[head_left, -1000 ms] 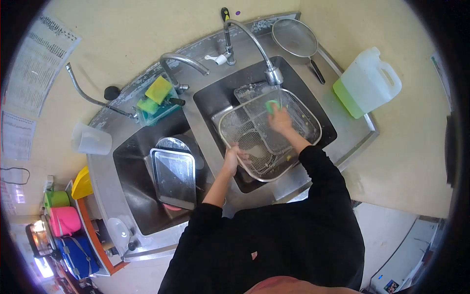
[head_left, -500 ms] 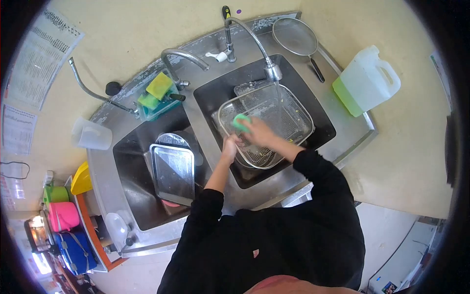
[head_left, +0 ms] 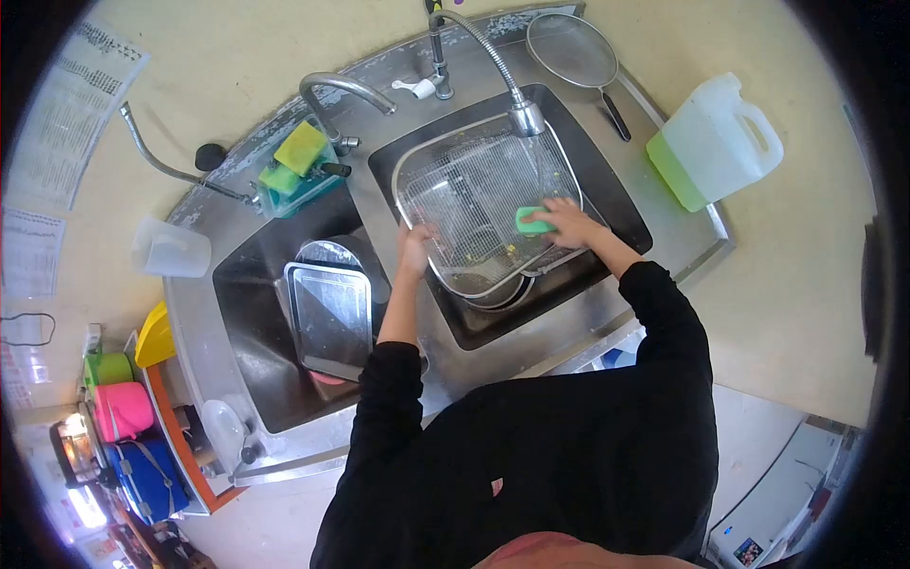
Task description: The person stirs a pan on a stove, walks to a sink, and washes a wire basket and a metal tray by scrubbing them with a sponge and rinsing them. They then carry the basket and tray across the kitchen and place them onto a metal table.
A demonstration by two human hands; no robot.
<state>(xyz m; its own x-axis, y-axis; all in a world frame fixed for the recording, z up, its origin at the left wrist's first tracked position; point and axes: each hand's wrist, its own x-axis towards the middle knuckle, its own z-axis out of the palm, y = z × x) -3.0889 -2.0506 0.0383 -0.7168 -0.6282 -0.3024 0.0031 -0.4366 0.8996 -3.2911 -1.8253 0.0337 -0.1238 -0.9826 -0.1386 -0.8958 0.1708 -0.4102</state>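
Note:
A rectangular wire mesh basket (head_left: 464, 204) lies tilted over the right sink basin, with small yellow bits on its mesh. My left hand (head_left: 415, 247) grips the basket's left rim. In my right hand (head_left: 569, 226) is a green sponge (head_left: 534, 220), pressed on the mesh near the right side. Above the basket hangs a spray faucet head (head_left: 527, 119), with a thin stream of water under it. Part of a round metal pan (head_left: 502, 296) shows beneath the basket's near edge.
The left basin holds a metal tray (head_left: 332, 313) and other dishes. Behind it sits a sponge container (head_left: 303, 197) with yellow-green sponges (head_left: 300, 148). A strainer (head_left: 572, 49) and a jug of green liquid (head_left: 713, 142) stand on the right. A white pitcher (head_left: 172, 248) is at left.
The basket has shifted left and towards the back of the basin. My right hand has moved the sponge to the right across the mesh, away from my left hand.

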